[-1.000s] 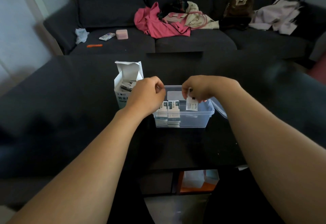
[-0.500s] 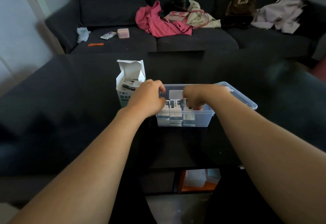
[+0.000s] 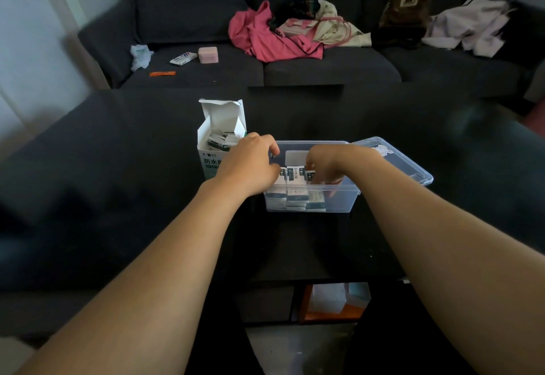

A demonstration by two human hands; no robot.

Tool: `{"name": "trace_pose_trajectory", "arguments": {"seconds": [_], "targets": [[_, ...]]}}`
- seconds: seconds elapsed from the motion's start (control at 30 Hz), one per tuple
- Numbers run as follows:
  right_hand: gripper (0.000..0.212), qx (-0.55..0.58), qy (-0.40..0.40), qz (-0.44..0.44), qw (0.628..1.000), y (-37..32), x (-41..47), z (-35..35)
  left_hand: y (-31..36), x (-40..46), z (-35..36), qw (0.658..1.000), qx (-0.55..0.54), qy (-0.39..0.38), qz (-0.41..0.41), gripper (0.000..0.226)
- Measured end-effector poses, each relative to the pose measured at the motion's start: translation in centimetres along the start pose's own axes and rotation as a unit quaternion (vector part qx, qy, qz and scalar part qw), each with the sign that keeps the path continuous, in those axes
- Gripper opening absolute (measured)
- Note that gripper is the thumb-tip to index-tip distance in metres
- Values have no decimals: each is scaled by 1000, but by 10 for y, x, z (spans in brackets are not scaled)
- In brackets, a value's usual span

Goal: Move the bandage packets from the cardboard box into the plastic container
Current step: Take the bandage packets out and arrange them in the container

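Note:
A white cardboard box [image 3: 211, 159] stands open on the dark table, with several bandage packets [image 3: 219, 140] still inside. Right of it sits a clear plastic container [image 3: 342, 200] holding a row of upright bandage packets [image 3: 295, 181] at its left side. My left hand [image 3: 249, 165] grips the container's left rim, its fingers curled over the edge. My right hand [image 3: 326, 165] reaches down into the container and pinches the rightmost packet [image 3: 310, 175] of the row; its fingertips are partly hidden behind the wall.
The container's clear lid [image 3: 395, 159] lies open to the right. Behind the black table [image 3: 324, 115] is a dark sofa [image 3: 324, 64] with pink clothing [image 3: 265, 36], a pink case [image 3: 208, 54] and other items. A shelf below holds an orange-edged box [image 3: 333, 303].
My right hand has lowered a packet from above the container into it, beside the row. My left hand has stayed on the left rim. The view has shifted slightly.

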State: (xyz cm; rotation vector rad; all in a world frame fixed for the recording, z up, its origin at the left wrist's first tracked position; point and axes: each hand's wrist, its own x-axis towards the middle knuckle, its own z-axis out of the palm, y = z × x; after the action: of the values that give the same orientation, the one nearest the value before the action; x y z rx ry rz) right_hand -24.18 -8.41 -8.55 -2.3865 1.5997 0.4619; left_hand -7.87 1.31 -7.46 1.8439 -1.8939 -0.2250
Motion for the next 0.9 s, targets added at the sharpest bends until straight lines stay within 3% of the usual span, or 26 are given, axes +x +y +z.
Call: {"name": "trace_pose_trajectory", "arguments": {"seconds": [0.23, 0.4, 0.5, 0.6, 0.67, 0.73, 0.83, 0.9], "targets": [[67, -37, 11, -10, 999, -2, -4, -2, 0, 1, 2, 1000, 7, 4, 1, 25], [41, 44, 4, -29, 999, 0, -16, -14, 3, -1, -3, 999, 35, 28, 17, 19], [32, 137, 58, -72, 986, 0, -35, -35, 5, -3, -18, 989, -29, 145, 28, 9], [12, 206, 247, -151, 935, -19, -51, -55, -7, -3, -44, 918, -136, 372, -26, 10], [9, 255, 333, -205, 884, -45, -59, -61, -26, -6, -57, 875, -206, 424, -107, 10], [5, 267, 341, -245, 867, -75, -59, -61, -47, -9, -59, 882, -231, 364, -189, 25], [4, 218, 335, -267, 877, -107, -42, -53, -66, -9, -50, 923, -239, 180, -242, 51], [8, 204, 330, -247, 888, -117, -27, -47, -69, -10, -44, 939, -220, 110, -241, 41]]}}
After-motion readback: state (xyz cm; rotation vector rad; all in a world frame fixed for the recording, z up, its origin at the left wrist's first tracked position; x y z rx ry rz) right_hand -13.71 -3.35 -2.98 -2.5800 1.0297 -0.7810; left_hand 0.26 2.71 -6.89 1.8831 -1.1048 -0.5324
